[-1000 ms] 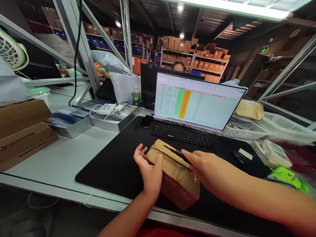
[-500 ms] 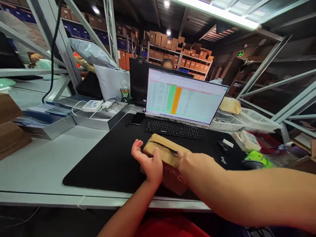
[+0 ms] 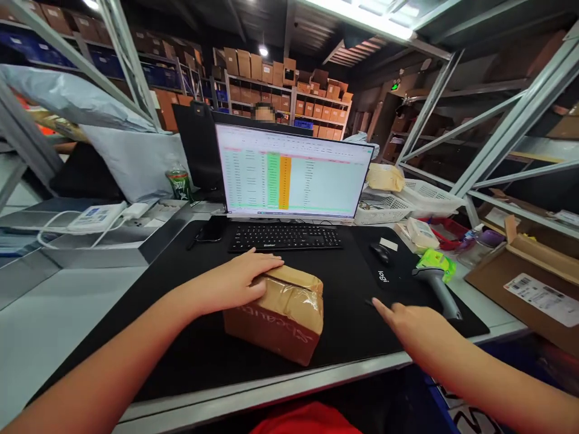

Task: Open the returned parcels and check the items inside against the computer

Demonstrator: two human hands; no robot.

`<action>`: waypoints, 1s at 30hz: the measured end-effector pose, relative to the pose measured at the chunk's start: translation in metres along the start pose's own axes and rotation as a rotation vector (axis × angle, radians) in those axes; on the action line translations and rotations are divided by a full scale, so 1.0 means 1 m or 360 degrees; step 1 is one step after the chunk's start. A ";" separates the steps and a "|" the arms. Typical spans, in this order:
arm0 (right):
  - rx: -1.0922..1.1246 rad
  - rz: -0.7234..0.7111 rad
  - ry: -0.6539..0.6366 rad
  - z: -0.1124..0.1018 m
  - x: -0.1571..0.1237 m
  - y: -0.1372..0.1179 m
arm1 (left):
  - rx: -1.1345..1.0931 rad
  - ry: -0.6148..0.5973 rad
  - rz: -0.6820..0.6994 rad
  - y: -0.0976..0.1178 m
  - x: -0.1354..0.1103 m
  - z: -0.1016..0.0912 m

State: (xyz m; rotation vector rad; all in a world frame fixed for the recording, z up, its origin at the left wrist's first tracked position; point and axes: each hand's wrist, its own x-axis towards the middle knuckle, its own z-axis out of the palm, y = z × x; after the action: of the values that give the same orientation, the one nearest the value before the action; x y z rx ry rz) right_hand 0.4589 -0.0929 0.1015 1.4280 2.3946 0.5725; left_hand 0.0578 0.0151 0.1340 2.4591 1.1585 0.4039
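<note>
A small brown cardboard box [image 3: 275, 325] stands on the black desk mat [image 3: 190, 355], with shiny clear tape over its top edge and white handwriting on its near side. My left hand [image 3: 235, 280] grips its upper left part, fingers stretched over the top and thumb at the near edge. To the right of the box and apart from it, my right hand [image 3: 402, 316] is closed above the mat. A thin dark blade-like tool [image 3: 369, 302] pokes out past its fingertips; the rest is hidden in the hand.
Behind the box are a keyboard [image 3: 284, 237] and a monitor [image 3: 294, 175] showing a spreadsheet. A mouse [image 3: 380, 253], a barcode scanner [image 3: 438, 292] and an open carton [image 3: 534, 283] are at the right. A phone [image 3: 211, 229] lies left. Another person's head shows beyond the monitor.
My right hand has left the box top and moved right with the tool. My left hand has shifted from the box's left end onto its top. The view has swung right.
</note>
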 end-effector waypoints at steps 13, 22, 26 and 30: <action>0.0910 -0.0545 0.1321 -0.031 0.088 -0.050 | 0.0614 -0.0001 0.0034 0.013 0.023 0.001; 0.0643 -0.0540 0.1609 -0.069 0.177 -0.099 | 0.0932 0.0459 -0.0761 0.039 -0.033 0.001; 0.0822 -0.0682 0.2030 -0.049 0.188 -0.093 | 0.0233 0.0337 -0.0747 0.020 -0.032 -0.031; 0.0972 -0.0783 0.2118 -0.019 0.186 -0.083 | -0.0316 0.0078 -0.0724 -0.005 -0.011 -0.013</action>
State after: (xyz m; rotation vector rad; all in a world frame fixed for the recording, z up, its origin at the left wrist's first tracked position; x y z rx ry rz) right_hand 0.3002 0.0326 0.0692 0.4364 4.0487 0.8507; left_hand 0.0421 0.0123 0.1417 1.9523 1.5643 0.4183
